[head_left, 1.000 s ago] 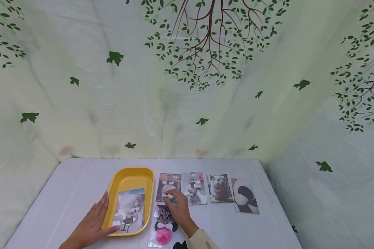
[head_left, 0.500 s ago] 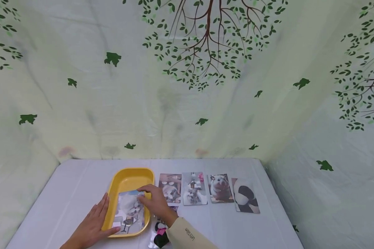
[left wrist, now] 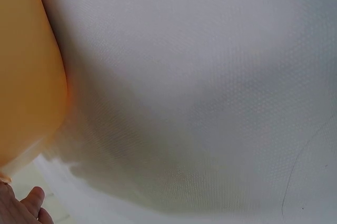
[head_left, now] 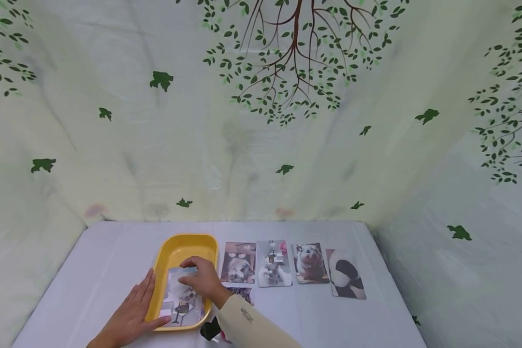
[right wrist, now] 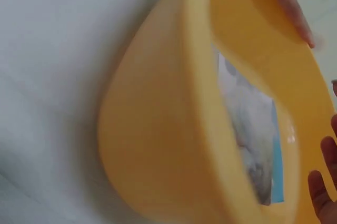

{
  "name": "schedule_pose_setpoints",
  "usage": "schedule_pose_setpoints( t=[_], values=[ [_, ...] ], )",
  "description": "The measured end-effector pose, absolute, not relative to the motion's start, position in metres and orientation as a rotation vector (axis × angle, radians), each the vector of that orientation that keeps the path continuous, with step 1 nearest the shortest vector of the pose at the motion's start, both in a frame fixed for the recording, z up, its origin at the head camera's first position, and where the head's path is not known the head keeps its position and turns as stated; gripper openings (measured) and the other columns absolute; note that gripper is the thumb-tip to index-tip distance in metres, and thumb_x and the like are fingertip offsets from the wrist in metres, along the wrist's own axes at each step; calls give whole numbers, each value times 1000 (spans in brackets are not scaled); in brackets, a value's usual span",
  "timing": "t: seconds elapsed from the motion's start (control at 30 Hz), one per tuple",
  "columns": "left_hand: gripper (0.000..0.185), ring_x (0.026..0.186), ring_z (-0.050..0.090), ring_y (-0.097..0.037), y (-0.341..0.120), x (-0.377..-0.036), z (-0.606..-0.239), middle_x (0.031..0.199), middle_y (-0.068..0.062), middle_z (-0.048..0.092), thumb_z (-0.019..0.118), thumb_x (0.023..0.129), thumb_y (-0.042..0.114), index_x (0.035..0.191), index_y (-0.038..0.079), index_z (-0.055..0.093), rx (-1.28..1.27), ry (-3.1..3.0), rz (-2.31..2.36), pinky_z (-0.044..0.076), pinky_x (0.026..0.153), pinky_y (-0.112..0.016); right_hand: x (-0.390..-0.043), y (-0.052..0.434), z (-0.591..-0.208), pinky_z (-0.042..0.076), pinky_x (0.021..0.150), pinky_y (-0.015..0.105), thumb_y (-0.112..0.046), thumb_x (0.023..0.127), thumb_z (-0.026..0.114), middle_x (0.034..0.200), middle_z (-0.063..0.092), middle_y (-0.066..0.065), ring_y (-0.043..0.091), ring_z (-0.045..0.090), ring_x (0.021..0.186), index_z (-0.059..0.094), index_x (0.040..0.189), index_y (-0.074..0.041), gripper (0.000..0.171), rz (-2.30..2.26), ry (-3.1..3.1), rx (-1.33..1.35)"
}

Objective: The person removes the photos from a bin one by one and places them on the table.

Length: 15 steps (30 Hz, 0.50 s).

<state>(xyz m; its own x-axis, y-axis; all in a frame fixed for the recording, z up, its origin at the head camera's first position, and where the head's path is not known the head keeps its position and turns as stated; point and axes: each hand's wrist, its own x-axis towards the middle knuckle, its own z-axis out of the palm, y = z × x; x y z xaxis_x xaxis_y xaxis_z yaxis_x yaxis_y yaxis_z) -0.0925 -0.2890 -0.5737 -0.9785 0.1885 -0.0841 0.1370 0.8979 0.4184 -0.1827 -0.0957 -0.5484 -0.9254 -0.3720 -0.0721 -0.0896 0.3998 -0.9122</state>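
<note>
Yellow oval plastic tray [head_left: 164, 258] sits on the white table [head_left: 91, 261]. Left hand [head_left: 132, 311] lies flat, fingers straight, against its left wall. Right hand [head_left: 202, 280], fingers curled, presses a glossy photo card [head_left: 179, 302] inside the tray. Card looks light, thin, slippery, bendy: lift by an edge. Versus a second ago, the right hand moved from the table cards [head_left: 239, 263] into the tray.

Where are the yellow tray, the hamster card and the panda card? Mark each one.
yellow tray [head_left: 187, 240]: head view, bare far rim.
hamster card [head_left: 310, 263]: head view, middle of the card face.
panda card [head_left: 345, 273]: head view, middle of the card face.
</note>
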Motion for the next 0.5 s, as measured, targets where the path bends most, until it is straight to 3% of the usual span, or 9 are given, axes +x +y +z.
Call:
schedule_pose_setpoints(
  t=[0.13,0.27,0.5],
  values=[
    [119,137,19,-46,-289,-92,-573,160,-18,-2,64,78,64,152,-3,-1,250,2950,635,-24,95,-12,-190,-104,-547,47,92,23,-8,80,78,105,66,-3,15,59,103,66,107,-11,29,-1507,2375,-380],
    [118,136,23,-47,-290,-89,-572,161,-16,-3,65,79,62,152,-3,-2,283,2986,638,-24,96,-12,-192,-111,-550,49,85,23,-5,79,78,102,65,0,15,60,98,64,104,-10,29,-1509,2338,-323],
    [118,138,19,-46,-289,-89,-571,161,-15,-2,63,78,64,153,-2,0,243,2952,655,-24,99,-15,-191,-121,-559,46,76,24,-10,74,83,89,58,-9,7,50,79,51,93,-19,39,-1308,2476,-197]
  ],
)
